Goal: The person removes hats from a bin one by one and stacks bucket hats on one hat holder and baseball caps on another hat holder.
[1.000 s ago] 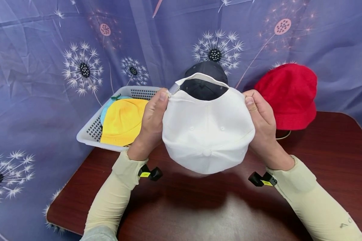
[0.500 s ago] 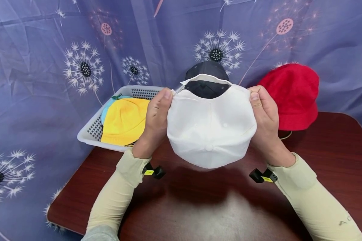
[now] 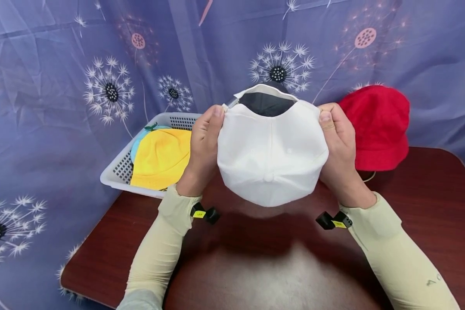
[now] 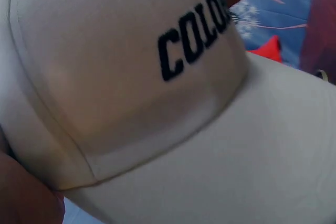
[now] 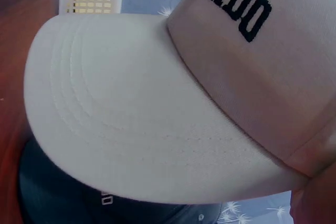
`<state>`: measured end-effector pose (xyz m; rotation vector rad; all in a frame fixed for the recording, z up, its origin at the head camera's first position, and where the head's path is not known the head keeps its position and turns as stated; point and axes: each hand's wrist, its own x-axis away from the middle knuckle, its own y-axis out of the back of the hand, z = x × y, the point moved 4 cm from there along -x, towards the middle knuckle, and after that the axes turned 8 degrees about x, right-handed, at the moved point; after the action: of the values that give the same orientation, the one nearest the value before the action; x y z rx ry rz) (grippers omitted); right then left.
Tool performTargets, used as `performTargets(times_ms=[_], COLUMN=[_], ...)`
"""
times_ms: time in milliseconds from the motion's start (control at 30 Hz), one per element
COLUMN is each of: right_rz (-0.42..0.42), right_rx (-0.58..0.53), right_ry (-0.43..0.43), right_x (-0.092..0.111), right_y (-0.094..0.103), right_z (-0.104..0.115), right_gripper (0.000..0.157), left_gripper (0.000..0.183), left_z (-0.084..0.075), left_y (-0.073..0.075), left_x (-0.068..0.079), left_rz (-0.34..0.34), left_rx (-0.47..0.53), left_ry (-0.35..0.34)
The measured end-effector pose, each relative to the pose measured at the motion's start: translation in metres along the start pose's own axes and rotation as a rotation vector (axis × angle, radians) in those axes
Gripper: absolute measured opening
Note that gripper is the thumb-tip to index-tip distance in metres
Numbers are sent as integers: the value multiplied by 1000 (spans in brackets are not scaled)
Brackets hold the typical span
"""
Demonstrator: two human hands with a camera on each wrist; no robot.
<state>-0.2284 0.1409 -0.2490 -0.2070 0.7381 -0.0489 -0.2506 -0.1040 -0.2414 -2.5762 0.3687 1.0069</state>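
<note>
Pinching, left hand (image 3: 204,140): I've got the white cap (image 3: 269,146) by its left edge.
Cap: up over the worktop (image 3: 430,211), between my hands, neither nearer; back strap (image 3: 270,88) on the far side, dark cap (image 3: 268,104) beyond.
Right hand (image 3: 339,137): pinching its right edge.

Dark red table (image 3: 271,267) | left rear: white basket (image 3: 139,190) | right rear: red hat (image 3: 379,127) over thin pale loop (image 3: 369,177)
</note>
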Motion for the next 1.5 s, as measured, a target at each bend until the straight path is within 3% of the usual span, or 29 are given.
performTargets(times_ms=[167,300,500,867,1033,1233,1500], right_rz=[-68,-123,-153,-202,-204,-213,-210], right_rx=[39,43,17,110,138,272,447], right_ry=[-44,-75,-150,-311,-407,-517,-559], right_x=[-18,-37,-61,-98,-110,-121,-133], right_y=[-5,-9,-14,-13,-12,-3,1], right_z=[-5,-8,-16,-44,-61,-77,-85], right_gripper=[24,28,29,32,34,32,31], left_gripper=[33,38,39,34,33,34,38], left_z=[-1,3,17,48,64,83,98], left_y=[2,3,10,28,36,42,44], left_x=[-20,-38,-60,-88,-99,-108,-114], left_rz=[-64,-118,-190,-308,-379,-449,-462], left_rx=[-12,12,54,37,27,-49,-74], left_ry=[-30,-12,72,219,318,428,432])
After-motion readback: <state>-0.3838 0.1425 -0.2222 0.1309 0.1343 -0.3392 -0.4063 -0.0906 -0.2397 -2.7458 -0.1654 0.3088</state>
